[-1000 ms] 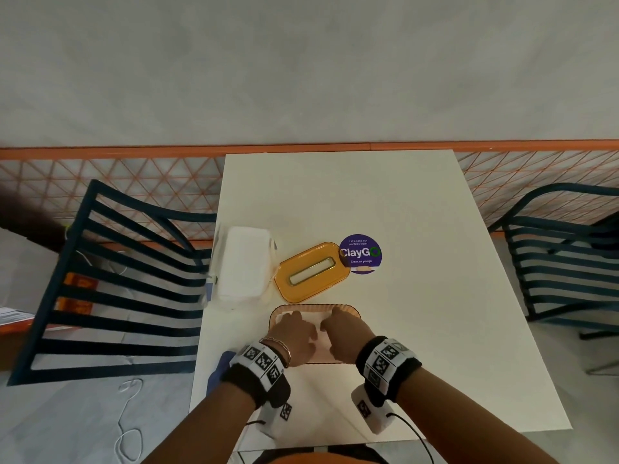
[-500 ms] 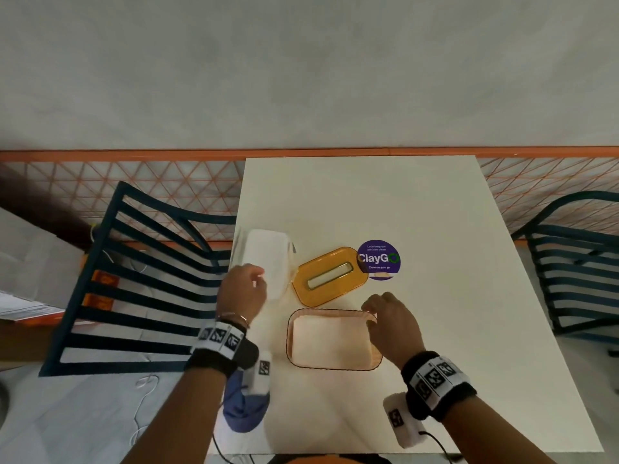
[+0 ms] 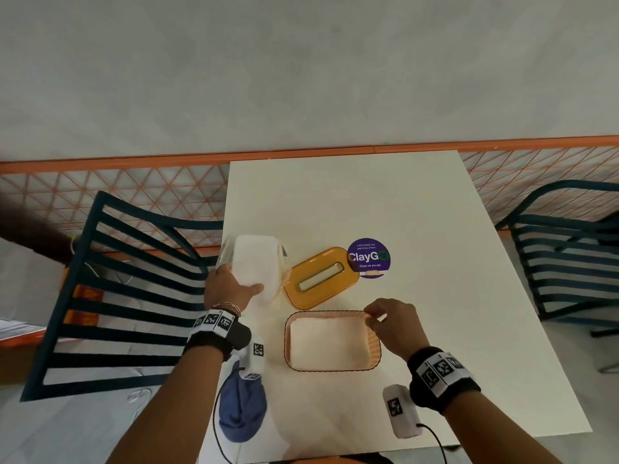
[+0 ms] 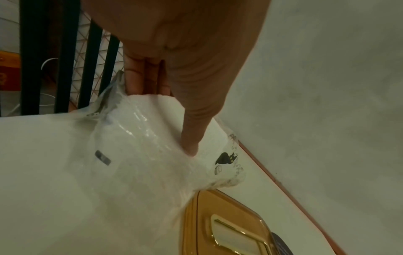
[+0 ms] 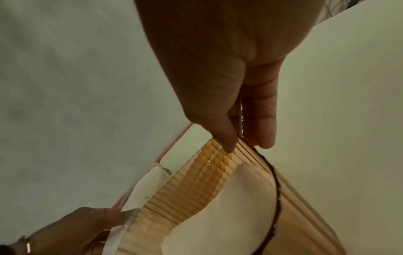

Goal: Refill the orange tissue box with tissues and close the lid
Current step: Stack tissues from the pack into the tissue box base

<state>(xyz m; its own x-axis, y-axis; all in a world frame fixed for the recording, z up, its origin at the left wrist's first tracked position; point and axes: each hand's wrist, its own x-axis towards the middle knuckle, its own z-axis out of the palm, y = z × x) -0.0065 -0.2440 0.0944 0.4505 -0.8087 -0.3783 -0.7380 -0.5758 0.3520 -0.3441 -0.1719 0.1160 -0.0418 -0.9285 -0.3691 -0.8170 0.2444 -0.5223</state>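
A: Lower centre of the frame: right hand [image 3: 392, 324] pinches the orange tissue box [image 3: 374, 343] rim, likely steadying it. White tissues lie inside.

B: Left of centre?

A: Left hand [image 3: 227, 289] grasps the plastic-wrapped tissue pack [image 3: 256, 262], probably for topping up. Just beyond the box, the lid [image 3: 321, 276] lies off.

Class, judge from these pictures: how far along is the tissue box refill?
Done: the lid is off and tissues already lie in the orange box. In hand: the left hand grips the tissue pack while the right hand pinches the box rim. Left: adding tissues, closing the lid.
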